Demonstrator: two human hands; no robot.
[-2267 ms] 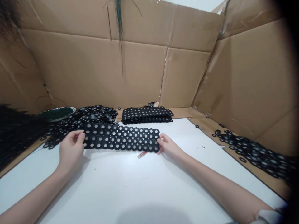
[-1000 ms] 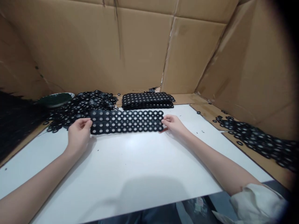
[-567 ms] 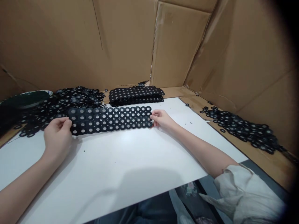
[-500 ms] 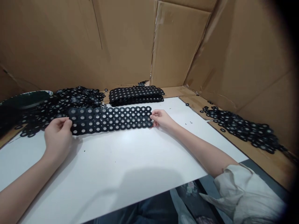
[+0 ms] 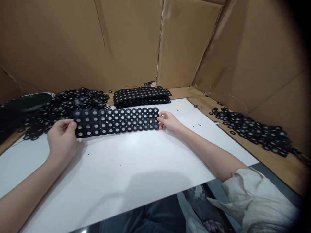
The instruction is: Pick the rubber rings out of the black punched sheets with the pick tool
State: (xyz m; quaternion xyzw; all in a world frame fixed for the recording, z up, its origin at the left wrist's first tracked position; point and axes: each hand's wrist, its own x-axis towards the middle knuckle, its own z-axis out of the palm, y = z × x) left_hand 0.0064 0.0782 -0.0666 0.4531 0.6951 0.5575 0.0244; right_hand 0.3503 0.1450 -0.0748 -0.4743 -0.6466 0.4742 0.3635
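A long black sheet of joined rings (image 5: 119,121), with several rows of round holes, is stretched between my two hands above the white tabletop. My left hand (image 5: 62,137) pinches its left end between thumb and fingers. At the other end, my right hand (image 5: 167,121) grips the edge near the middle rows. The sheet is tilted so its broad face shows. Just behind it lies a stack of similar perforated black sheets (image 5: 142,94).
Loose black rings (image 5: 80,98) are heaped at the back left beside a round, white-rimmed container (image 5: 52,94). Another ring pile (image 5: 257,131) covers the cardboard on the right. Cardboard walls (image 5: 131,42) enclose the white table (image 5: 136,155); small black scraps dot its surface.
The sheet and both hands sit slightly higher in view, shifted a little right. Both hands keep their hold on its ends.
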